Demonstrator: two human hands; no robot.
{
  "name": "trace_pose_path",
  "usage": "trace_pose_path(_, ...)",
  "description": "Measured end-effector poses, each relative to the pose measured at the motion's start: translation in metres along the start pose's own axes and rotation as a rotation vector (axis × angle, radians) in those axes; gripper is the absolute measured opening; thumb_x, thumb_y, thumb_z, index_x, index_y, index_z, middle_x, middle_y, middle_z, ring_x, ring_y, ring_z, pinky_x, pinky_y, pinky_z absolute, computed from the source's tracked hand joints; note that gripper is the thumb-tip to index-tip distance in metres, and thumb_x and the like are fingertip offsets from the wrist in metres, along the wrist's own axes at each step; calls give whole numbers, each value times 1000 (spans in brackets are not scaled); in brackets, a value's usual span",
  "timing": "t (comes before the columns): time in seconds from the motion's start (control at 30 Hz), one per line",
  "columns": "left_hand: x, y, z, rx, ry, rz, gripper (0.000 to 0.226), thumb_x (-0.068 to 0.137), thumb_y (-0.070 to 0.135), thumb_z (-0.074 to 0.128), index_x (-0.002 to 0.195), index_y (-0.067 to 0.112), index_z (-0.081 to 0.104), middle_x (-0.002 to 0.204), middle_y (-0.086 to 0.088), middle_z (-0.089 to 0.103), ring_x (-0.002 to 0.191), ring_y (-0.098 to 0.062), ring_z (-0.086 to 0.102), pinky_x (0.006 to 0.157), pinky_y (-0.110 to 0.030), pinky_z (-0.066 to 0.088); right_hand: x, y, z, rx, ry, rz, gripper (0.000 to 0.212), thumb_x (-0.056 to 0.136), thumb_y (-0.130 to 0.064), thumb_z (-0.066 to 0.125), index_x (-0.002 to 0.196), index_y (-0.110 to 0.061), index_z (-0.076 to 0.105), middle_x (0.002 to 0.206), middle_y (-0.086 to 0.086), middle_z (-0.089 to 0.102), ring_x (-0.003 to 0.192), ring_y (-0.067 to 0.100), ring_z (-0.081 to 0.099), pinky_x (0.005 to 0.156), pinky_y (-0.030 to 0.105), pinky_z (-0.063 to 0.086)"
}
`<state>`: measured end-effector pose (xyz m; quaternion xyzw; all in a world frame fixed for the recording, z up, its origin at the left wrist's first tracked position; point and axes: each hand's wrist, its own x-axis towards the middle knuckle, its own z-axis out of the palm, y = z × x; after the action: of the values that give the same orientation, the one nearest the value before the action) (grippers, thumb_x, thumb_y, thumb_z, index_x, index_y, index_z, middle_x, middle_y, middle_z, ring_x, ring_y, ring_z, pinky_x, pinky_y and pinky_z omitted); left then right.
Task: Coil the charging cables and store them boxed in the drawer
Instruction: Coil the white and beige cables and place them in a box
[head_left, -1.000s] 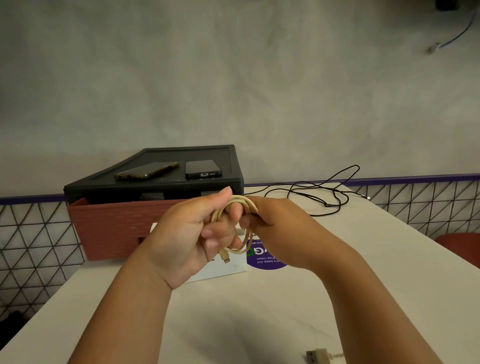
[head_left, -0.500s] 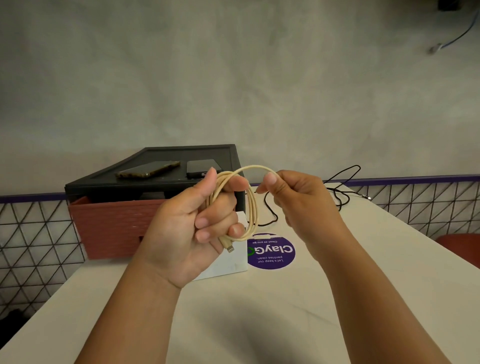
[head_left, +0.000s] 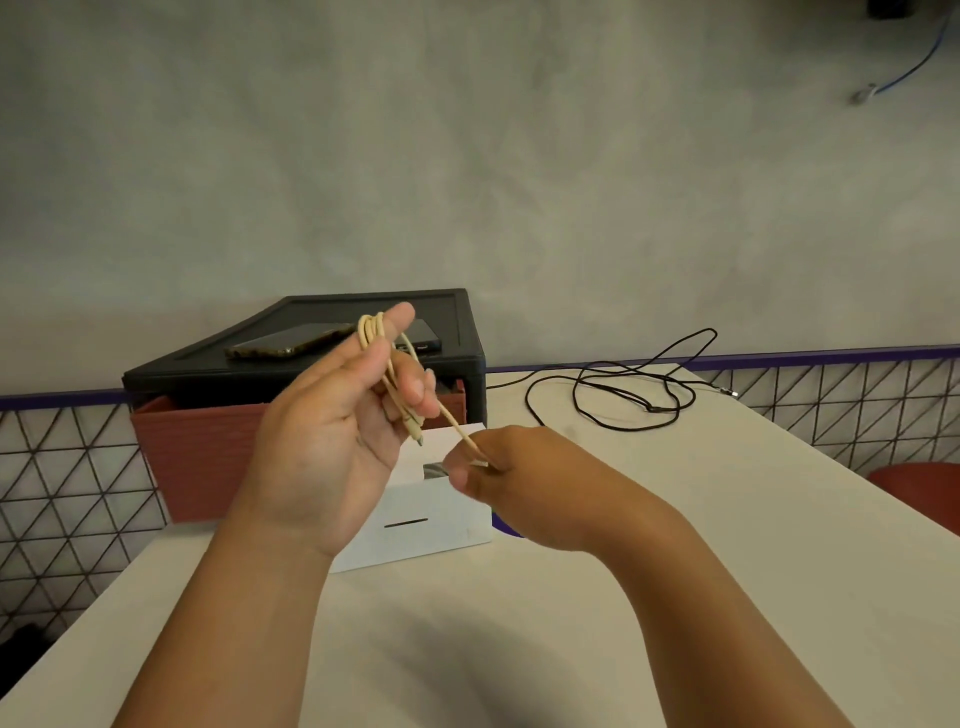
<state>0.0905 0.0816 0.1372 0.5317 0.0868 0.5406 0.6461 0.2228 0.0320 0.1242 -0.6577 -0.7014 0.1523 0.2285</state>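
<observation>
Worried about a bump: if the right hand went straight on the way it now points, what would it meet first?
Probably the left hand, which holds the beige cable coil just up-left of the right hand. Depth is unclear; it might instead reach the white box behind.

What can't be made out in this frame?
All head view.
1. beige cable free-end plug: buried in right hand pinch.
2. red drawer inside: behind its front wall and left hand.
3. second phone: mostly behind left hand.
4. white box top: partly behind both hands.
</observation>
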Motion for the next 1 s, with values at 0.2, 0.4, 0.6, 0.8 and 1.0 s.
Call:
trace_pose_path(0.2,0,-1,2,185,8,80,33,98,8,31,129,13,41,57,5,61,61,-7,64,72,-23,53,-2,-14,11,-62,12,-38,25,98,-31,41,118,-25,56,117,1,59,91,16,50,79,30,43)
trace_pose_path(0.4,0,-1,0,389,60,74,58,99,6,33,65,29,73,88,-4,70,108,-18,62,93,-35,46,-6,-19,9,-113,50,-62,20,98,-26,42,109,-25,59,112,0,61,90,16,52,79,31,46)
trace_pose_path(0.6,-1,-5,-2,864,-8,42,30,99,8,35,88,17,61,70,30,65,84,34,43,83,-9,34,-7,-23,2,-230,118,-174,18,97,-28,46,87,-19,58,72,-4,54,59,10,43,52,21,32)
trace_pose_path(0.8,0,-8,-9,908,-40,-79,30,99,15,38,81,36,49,66,12,63,69,3,59,67,-18,42,-9,-19,-6,-152,264,-199,21,87,-33,62,69,-22,58,56,-8,50,55,8,44,50,21,32)
trace_pose_path(1.0,-4,-12,-5,825,-205,-248,51,93,45,32,55,24,58,43,5,40,45,-7,39,68,-28,49,-15,-9,-23,210,420,-229,22,79,-24,73,65,-19,56,40,-23,48,43,-5,47,44,7,32)
